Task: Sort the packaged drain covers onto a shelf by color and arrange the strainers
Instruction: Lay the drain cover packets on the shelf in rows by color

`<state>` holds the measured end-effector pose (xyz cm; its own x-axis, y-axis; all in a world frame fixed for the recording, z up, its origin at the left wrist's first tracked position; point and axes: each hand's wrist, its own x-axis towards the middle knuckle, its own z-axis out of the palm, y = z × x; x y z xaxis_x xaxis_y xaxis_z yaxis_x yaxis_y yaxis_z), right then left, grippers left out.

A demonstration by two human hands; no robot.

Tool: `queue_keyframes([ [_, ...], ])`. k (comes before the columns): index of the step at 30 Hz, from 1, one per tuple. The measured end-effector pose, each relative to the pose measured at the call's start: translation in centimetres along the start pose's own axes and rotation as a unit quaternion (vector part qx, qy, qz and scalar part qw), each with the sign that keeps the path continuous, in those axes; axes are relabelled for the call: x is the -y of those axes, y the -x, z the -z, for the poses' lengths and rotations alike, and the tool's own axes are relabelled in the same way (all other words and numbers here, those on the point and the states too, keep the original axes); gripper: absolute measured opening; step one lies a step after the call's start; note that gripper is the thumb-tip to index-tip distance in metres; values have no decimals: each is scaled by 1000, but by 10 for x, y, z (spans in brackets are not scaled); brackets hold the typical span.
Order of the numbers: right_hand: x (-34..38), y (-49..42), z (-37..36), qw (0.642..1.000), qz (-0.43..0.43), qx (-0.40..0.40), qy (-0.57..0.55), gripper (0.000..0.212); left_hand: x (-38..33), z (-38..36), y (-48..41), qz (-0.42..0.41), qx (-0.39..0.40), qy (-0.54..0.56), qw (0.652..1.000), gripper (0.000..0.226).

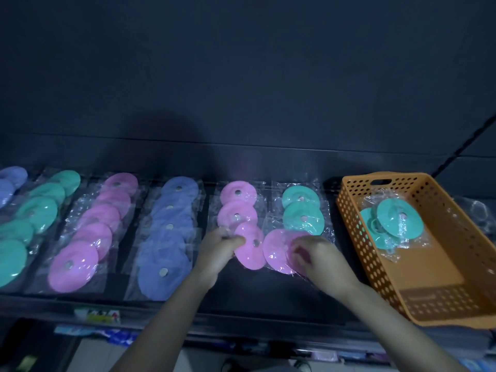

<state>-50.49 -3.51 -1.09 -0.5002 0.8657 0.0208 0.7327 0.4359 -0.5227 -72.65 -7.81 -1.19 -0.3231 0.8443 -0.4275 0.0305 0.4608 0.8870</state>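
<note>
Head view. A pink cover (251,248) is pinched by its wrap in the left hand (220,249). A second pink cover (277,251) is gripped in the right hand (319,257), hands apart.

Risk: slick film may be dropped. The second, held over the teal row (303,218), may be misfiled there.

Counted: two pink held, two in the pink row (237,193) beyond the left hand, two teal rowed, at least two in the basket (429,277) rightward.

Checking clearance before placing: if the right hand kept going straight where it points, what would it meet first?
Probably the tilted pink cover gripped by the left hand; the right hand, pinching its own pink cover, points up-left toward it. Depth is unclear.
</note>
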Motion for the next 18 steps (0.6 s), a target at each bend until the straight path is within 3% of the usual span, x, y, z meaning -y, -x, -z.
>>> queue_keyframes([
  [5,-7,-7,-2,999,-31,-7,7,8,-8,12,2,-121,-88,-165,975,15],
  [9,-11,-1,-9,997,-76,-18,-5,24,-1,16,-3,-134,-140,-191,962,27],
  [12,-13,3,-9,996,-93,-16,-1,33,5,18,-7,-120,-152,-261,946,16],
  [18,-9,10,-4,998,-67,11,-13,32,9,16,-12,-209,-146,-400,880,48],
])
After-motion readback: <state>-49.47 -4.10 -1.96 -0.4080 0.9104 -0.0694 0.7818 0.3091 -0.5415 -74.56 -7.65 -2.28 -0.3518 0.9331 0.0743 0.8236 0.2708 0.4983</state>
